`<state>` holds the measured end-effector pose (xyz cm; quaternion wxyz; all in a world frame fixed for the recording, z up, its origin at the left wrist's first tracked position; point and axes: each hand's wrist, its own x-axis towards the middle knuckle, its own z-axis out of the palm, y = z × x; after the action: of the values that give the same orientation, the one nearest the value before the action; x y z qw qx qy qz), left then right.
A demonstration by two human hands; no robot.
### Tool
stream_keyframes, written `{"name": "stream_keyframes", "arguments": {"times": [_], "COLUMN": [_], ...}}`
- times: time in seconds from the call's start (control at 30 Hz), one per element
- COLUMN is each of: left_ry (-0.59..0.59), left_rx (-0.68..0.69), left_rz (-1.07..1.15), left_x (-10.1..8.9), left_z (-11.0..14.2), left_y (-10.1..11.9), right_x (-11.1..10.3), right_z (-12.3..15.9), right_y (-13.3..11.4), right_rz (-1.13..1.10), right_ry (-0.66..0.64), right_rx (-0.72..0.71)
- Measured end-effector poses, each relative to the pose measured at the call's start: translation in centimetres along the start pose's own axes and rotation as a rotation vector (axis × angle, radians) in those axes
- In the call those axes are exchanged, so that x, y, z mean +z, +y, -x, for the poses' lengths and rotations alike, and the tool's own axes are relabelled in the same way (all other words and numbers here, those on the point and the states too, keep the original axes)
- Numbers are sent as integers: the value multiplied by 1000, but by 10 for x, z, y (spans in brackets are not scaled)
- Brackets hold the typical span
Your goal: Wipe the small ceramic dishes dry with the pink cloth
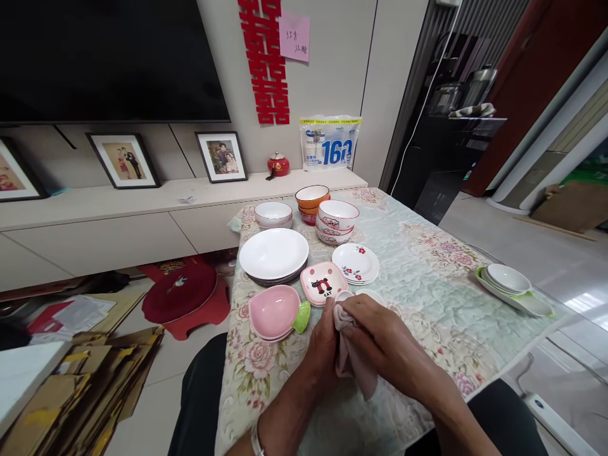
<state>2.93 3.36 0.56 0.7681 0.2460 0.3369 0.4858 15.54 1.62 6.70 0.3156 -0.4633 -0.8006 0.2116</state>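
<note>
My right hand (380,329) is closed on a pale pinkish cloth (358,373), which hangs down below the fingers. My left hand (324,347) is closed beside it, around a small white piece of crockery (344,296). Only a bit of its pale rim shows above the cloth, so its shape is hidden. Just beyond the hands lie a square pink cat plate (325,283) and a stack of white plates with red flowers (356,263). To the left sits a pink fruit-shaped dish (275,310) with a green leaf handle.
Large white plates (274,252), white bowls (273,213), orange bowls (312,195) and patterned bowls (337,215) stand farther back on the flowered tablecloth (427,278). Small white dishes (509,277) rest on a green-edged tray at right. A red stool (183,297) and flattened cardboard (90,392) are at left.
</note>
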Motion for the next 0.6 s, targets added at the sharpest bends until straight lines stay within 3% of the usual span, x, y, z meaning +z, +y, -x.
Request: {"name": "stream_keyframes", "arguments": {"times": [0.17,0.33,0.5,0.6], "left_ry": [-77,-56,-85,-83], "left_rx": [-93,82,366,413], "left_rz": [206,103,-275,-358], "left_x": [5,5,0,-2], "left_z": [2,1,4,4], "left_y": [1,0,1,-1], "right_x": [18,33,34,29], "right_z": [-5,-9,-4,-1], "right_y": [12,24,23,20], "right_rz": [-13,266,392,290], "right_ry": [240,388,324,225], "right_rx": [-135,-127,11,62]}}
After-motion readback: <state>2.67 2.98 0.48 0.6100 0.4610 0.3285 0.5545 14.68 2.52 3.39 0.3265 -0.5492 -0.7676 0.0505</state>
